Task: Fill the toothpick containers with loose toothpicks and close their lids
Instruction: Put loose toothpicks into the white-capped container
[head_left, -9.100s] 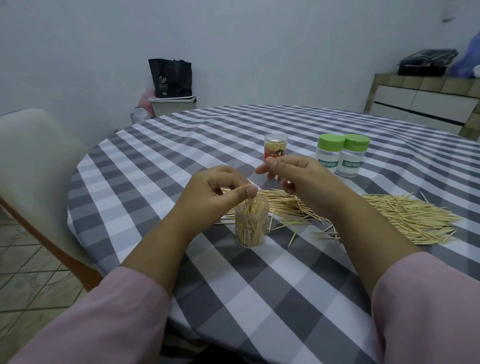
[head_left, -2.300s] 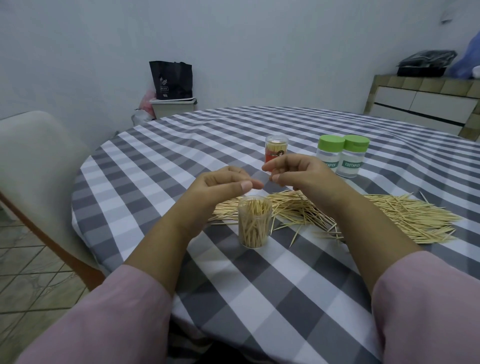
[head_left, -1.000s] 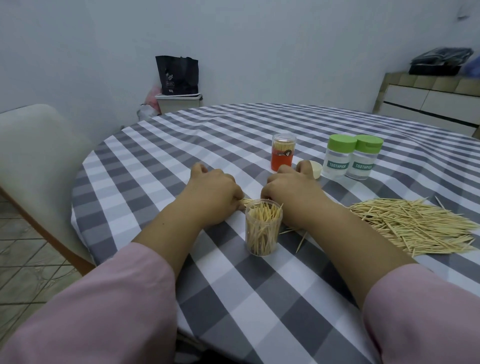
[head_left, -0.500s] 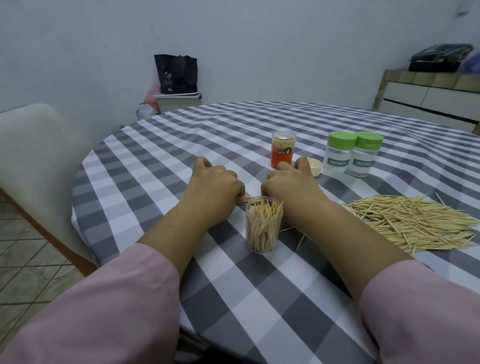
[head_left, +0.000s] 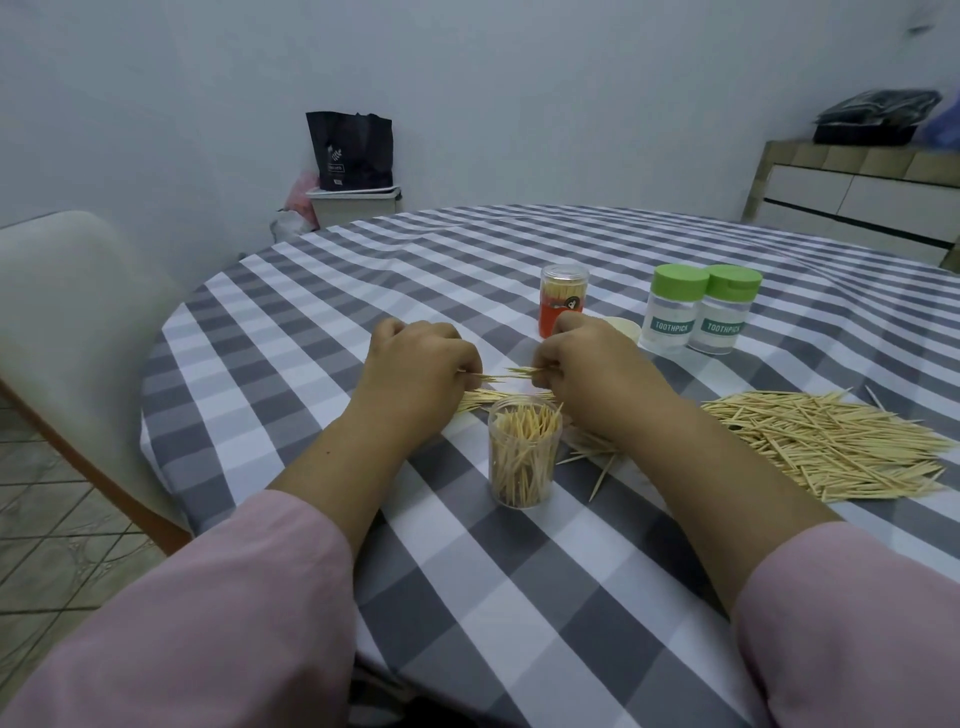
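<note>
While both hands hover low over the counter (head_left: 519, 597), each grip is curled tight on a small bundle of toothpicks. The left hand (head_left: 421, 371) pinches its bundle (head_left: 480, 375) so the sticks poke out toward the right; the right hand (head_left: 592, 366) pinches its own bundle (head_left: 522, 370) with the tips pointing left. The two bundles lie level, tip to tip, nearly touching in the gap between the hands.

Just below that gap, nearer the person, stands the open jar (head_left: 524, 452), clear, upright and lidless. It is packed most of the way across with toothpicks standing on end, some leaning against the right rim. A few loose sticks (head_left: 478, 402) lie flat on the cloth just behind the jar, under the hands, and several more are scattered to its right beneath the right wrist.

A large pile (head_left: 831, 447) of toothpicks spreads over the counter well to the right of the right forearm.

Beyond the right hand stands an orange jar (head_left: 563, 306) with a clear cap on, toothpicks showing through its top. A small pale lid (head_left: 626, 328) peeks out just beside the right knuckles. To its right two green-capped bottles (head_left: 698, 314) marked TOOTHPICK stand touching, both closed; their fill I cannot tell.
</note>
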